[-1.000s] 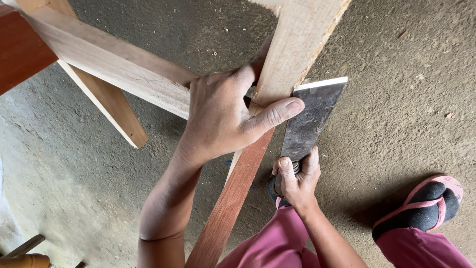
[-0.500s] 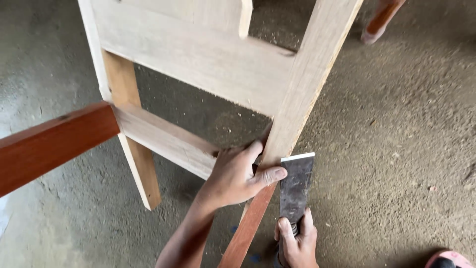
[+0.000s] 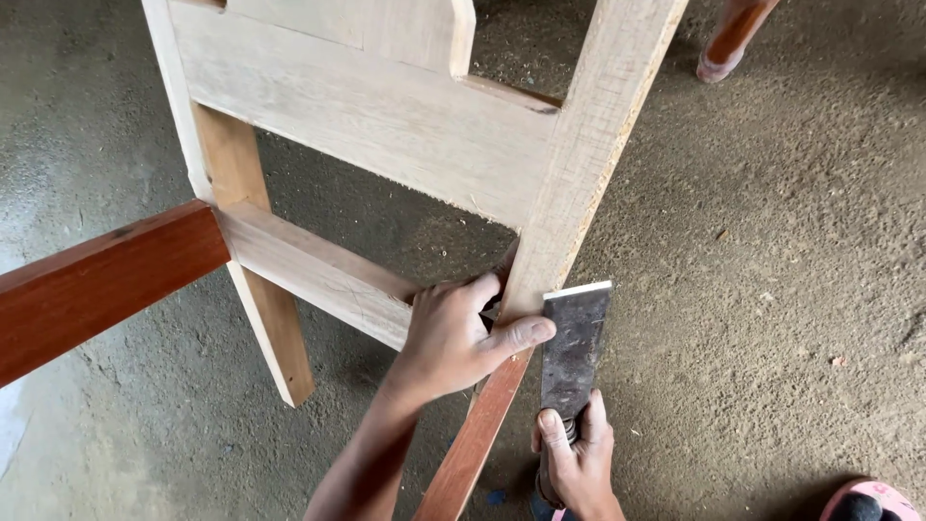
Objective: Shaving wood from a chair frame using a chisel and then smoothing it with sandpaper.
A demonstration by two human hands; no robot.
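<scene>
A pale unfinished wooden chair frame (image 3: 386, 116) stands over the dirt floor. My left hand (image 3: 463, 338) grips its upright leg (image 3: 579, 183) where a lower rail (image 3: 318, 275) joins it, thumb across the leg's front. My right hand (image 3: 574, 453) holds the handle of a wide dark metal scraper (image 3: 571, 342). Its blade points up, the bright edge lying against the right side of the leg. Below my left hand the leg turns reddish brown (image 3: 473, 444).
A red-brown wooden bar (image 3: 96, 289) juts in from the left. A second pale leg (image 3: 265, 309) reaches the floor at centre left. Another reddish leg end (image 3: 728, 43) shows at the top right. A pink sandal (image 3: 868, 502) sits at the bottom right corner.
The view has tilted upward, showing more of the chair frame and its wide top rail. Both hands now sit lower in the picture, keeping their grip on the leg and the scraper.
</scene>
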